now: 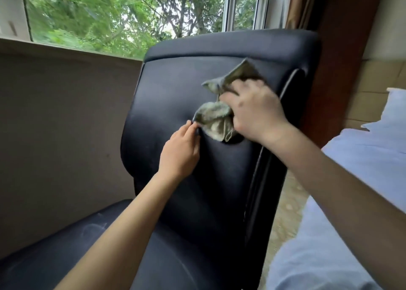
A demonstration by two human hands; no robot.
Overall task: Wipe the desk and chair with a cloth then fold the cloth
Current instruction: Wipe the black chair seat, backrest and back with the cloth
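As hands (179,151) (256,113) grip, cloth (216,122) (bunched) slants up-right.

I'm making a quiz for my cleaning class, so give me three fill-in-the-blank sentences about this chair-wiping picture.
1. The right hand holds the cloth against the ____ of the chair.
2. The chair's upholstery is ____ in colour.
3. Through the window behind it, green ____ show.
Missing words: backrest; black; trees.

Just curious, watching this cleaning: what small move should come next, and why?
Probably sweep the cloth down the chair back: the right hand holds it bunched against the upper part, the left hand touches the back beside it, and the seat looks smudged.
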